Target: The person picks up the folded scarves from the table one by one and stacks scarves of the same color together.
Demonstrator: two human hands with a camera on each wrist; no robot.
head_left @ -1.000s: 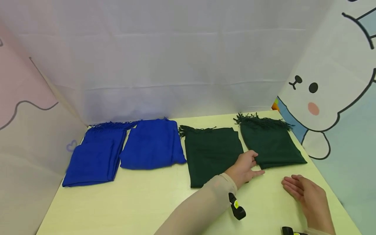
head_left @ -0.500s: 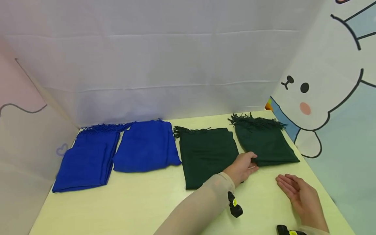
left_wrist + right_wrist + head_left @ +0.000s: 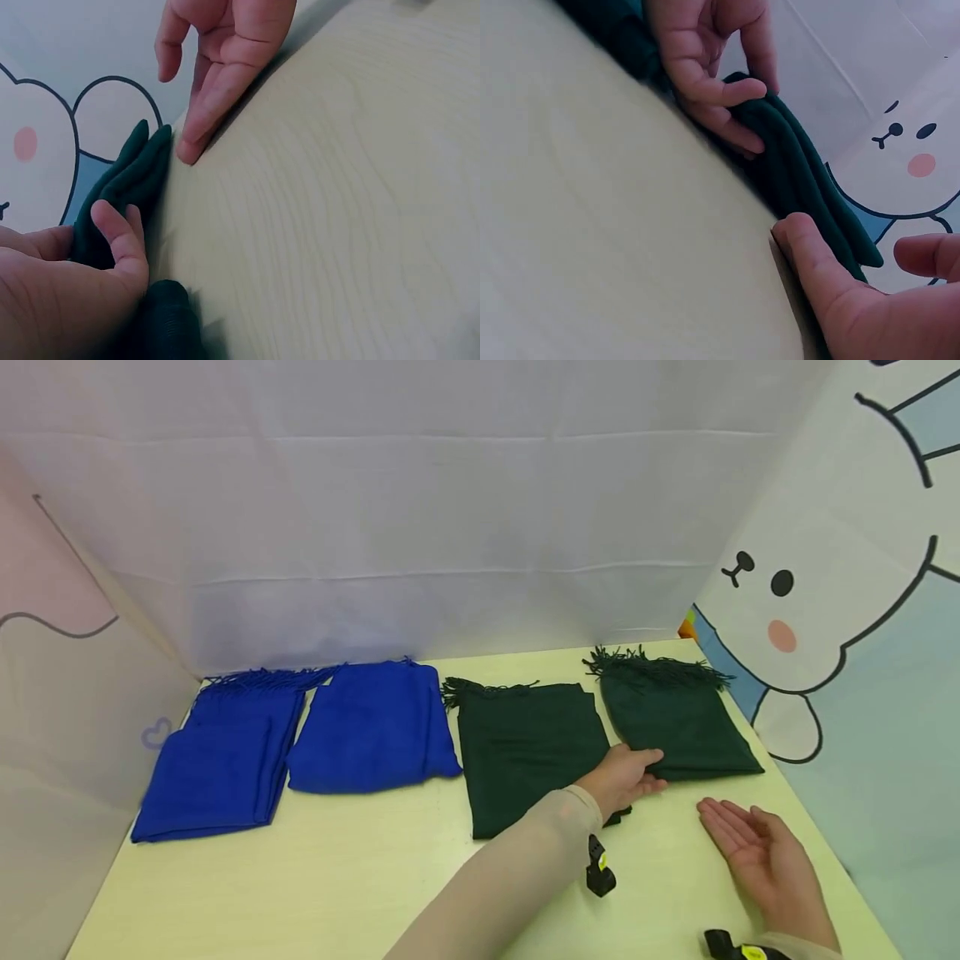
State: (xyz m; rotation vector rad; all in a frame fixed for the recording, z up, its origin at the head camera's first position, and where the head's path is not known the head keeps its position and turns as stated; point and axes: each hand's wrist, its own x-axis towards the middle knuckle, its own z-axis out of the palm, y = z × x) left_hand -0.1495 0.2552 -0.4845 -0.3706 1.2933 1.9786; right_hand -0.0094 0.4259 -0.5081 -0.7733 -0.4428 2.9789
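Note:
In the head view, my left hand (image 3: 622, 775) pinches the near left corner of the dark green fringed scarf (image 3: 675, 727) at the far right, thumb on top and fingers at its front edge. The left wrist view shows the scarf's folded layers (image 3: 124, 195) between thumb and fingers. My right hand (image 3: 776, 868) stays in front of that scarf, palm turned left, fingers straight. Its fingertips touch the table in the right wrist view, close by the folded edge. Under my left forearm lies part of a second dark green scarf (image 3: 525, 752).
Two folded blue scarves lie on the left: one fringed blue scarf (image 3: 217, 768) at the edge, another blue scarf (image 3: 375, 727) beside it. All rest on a pale yellow table (image 3: 300, 893). A white sheet (image 3: 450, 510) stands behind, and a cartoon-printed panel (image 3: 885, 693) on the right.
My left hand's spread thumb and fingers have come together on the green scarf's corner. The right hand's palm has turned slightly more upward. The head view has shifted a little.

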